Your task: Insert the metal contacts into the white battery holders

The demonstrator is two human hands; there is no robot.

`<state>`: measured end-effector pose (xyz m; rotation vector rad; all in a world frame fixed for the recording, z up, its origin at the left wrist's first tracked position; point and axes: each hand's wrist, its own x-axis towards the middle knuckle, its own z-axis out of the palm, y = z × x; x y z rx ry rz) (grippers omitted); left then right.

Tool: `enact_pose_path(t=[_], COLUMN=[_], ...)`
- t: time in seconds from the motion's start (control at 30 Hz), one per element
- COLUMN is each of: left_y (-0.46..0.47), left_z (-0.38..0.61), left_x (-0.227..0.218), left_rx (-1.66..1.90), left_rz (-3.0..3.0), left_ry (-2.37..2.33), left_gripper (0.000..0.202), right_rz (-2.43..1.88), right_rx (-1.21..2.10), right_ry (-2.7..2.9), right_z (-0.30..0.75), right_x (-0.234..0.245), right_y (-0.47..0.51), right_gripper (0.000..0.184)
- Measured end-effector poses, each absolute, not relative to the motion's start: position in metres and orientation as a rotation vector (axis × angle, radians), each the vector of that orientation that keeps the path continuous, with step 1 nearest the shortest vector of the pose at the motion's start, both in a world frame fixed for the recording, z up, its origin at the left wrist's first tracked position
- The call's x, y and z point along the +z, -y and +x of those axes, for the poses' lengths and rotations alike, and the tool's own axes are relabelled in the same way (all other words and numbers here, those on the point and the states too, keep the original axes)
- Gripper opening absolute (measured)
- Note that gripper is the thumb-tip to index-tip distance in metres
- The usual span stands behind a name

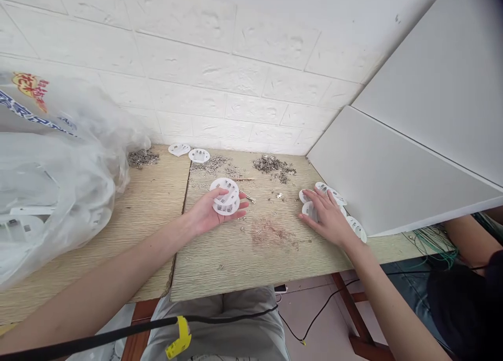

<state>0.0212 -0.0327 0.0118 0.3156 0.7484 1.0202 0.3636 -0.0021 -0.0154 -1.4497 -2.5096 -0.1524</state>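
Note:
My left hand (210, 214) lies palm up on the wooden table (236, 261), with its fingers curled round a small stack of round white plastic discs (225, 196) that have slots and small metal parts in them. My right hand (328, 217) rests palm down with its fingers spread on a row of the same white discs (356, 227) beside the slanted white panel.
Two more white discs (189, 152) lie by the brick wall. Piles of small metal bits (273, 166) are scattered across the table's back. A large clear plastic bag (51, 167) of parts fills the left. A white slanted panel (393, 177) blocks the right, with another person (471, 287) beyond it.

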Motion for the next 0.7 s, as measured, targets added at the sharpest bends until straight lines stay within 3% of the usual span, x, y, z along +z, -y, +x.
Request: enact_pose_path(t=[0.33,0.43,0.57,0.7], left_y=[0.030,0.031,0.032,0.032], left_z=[0.017,0.016,0.016,0.016], left_x=[0.007,0.008,0.009,0.009], left_rx=[0.981,0.983,1.001,0.985], left_rz=[0.412,0.430,0.433,0.420], left_ry=[-0.705,-0.706,-0.716,-0.711], left_gripper=[0.032,0.040,0.054,0.041], right_rz=[-1.470,-1.455,-1.449,-1.478], right_rx=[-0.030,-0.012,-0.022,0.075], right_ry=[2.351,2.270,2.094,2.028], right_z=[0.344,0.340,0.337,0.333], right_x=[-0.008,-0.010,-0.014,-0.011], right_y=[-0.013,-0.016,-0.022,-0.030], right_gripper=[0.042,0.035,0.033,0.036])
